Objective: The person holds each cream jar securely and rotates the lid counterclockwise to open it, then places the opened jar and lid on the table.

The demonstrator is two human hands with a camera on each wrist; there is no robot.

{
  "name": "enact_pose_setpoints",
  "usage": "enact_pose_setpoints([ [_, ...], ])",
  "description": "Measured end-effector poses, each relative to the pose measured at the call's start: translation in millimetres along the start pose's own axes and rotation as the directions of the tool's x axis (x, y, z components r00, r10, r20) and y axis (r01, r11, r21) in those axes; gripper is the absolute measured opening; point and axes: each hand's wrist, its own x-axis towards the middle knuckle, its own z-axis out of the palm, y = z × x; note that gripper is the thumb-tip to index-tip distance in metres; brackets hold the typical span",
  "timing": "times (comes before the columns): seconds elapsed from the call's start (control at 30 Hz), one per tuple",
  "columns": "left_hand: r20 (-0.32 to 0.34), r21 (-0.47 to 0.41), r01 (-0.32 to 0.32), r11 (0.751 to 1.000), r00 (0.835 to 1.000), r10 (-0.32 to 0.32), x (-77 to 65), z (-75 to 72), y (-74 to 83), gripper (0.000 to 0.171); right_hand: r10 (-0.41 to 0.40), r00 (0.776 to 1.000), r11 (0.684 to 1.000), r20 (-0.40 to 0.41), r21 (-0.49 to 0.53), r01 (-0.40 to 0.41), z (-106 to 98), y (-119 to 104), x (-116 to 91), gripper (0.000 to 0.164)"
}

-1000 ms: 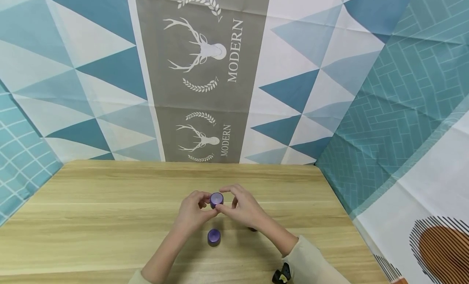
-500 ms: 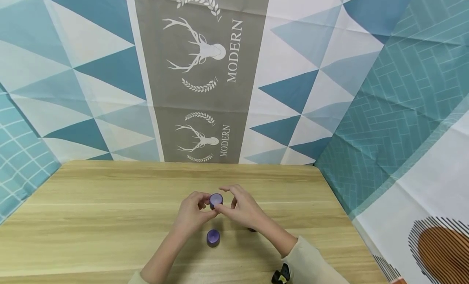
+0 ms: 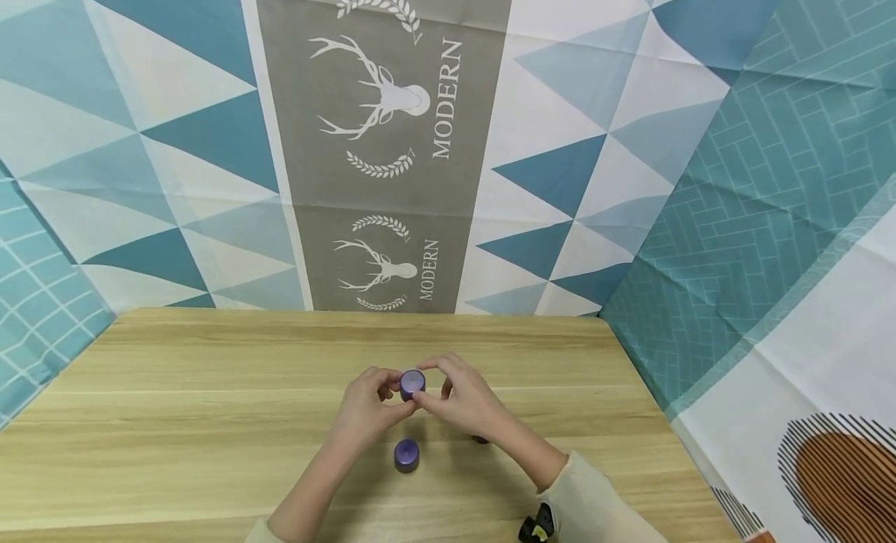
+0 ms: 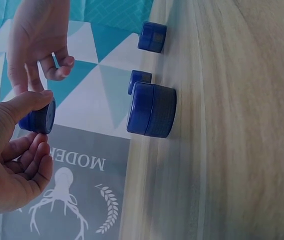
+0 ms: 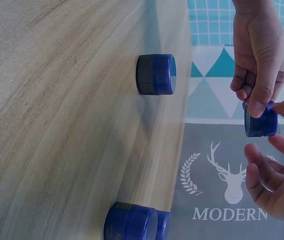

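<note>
A small round jar with a shiny purple lid (image 3: 412, 383), bluer in the wrist views, is held up above the wooden table. My left hand (image 3: 367, 407) pinches its body from the left, thumb on the near side. From the other side, my right hand (image 3: 465, 395) has thumb and forefinger curled about the lid's rim. The right wrist view shows the held jar (image 5: 254, 127) on its side, right fingertips at its lid end. Below the hands another purple-lidded jar (image 3: 407, 456) stands on the table. My right forearm mostly hides a further dark jar (image 3: 481, 439).
Three jars stand on the table (image 3: 210, 418) in the left wrist view: a large near one (image 4: 151, 110), a smaller one behind (image 4: 141, 80) and another farther off (image 4: 151, 36). Patterned cloth (image 3: 392, 216) hangs behind the table. A black-and-yellow device (image 3: 537, 523) sits by the right sleeve.
The right thumb and forefinger have shifted slightly about the lid's rim. The held jar and left hand stay nearly in place; the whole head view has drifted a little.
</note>
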Motion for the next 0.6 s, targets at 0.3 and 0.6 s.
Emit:
enact_pose_setpoints([
  [0.3,-0.002,-0.001,-0.014,1.0,1.0,0.014,1.5,-0.1,-1.8,0.031,0.027,0.999,1.0,-0.022,0.012,-0.027,-0.6,-2.0,0.1,0.037],
  [0.6,-0.003,0.005,-0.006,1.0,1.0,0.006,0.8,-0.5,-3.4,0.033,0.036,0.999,0.999,0.002,-0.002,-0.036,0.8,-2.9,0.1,0.041],
])
